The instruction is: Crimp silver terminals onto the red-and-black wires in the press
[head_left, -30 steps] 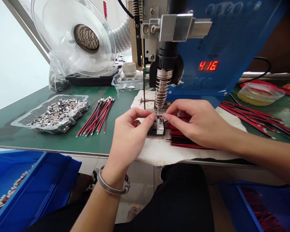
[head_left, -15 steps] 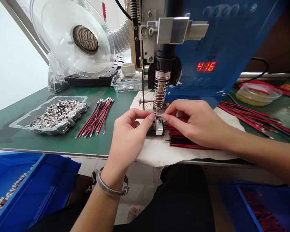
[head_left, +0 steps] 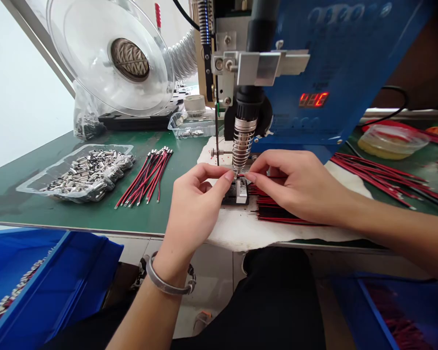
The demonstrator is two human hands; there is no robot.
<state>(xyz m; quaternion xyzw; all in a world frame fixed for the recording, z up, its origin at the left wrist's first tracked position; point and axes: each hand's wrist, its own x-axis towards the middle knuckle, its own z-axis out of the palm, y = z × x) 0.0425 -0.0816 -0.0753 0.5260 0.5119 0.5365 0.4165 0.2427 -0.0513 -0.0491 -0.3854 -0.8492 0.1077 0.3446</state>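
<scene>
1. My left hand [head_left: 193, 204] pinches one end of the red wire [head_left: 241, 174] over the fixture [head_left: 241, 192].
2. My right hand [head_left: 299, 187] pinches its other end, beneath the coiled tip [head_left: 243, 143].
3. Risk: my fingertips sit just beside that tip; a slip could burn them or skew the wire.
4. The blue bin [head_left: 69, 272] and the clear tray [head_left: 32, 183] hold metal sleeves [head_left: 89, 167].

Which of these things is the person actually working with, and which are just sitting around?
In use: left hand, right hand, red wire pinched between them, metal fixture, coiled machine tip.
Lying about: tray of metal sleeves, wire bundle, clear reel, loose wires.
</scene>
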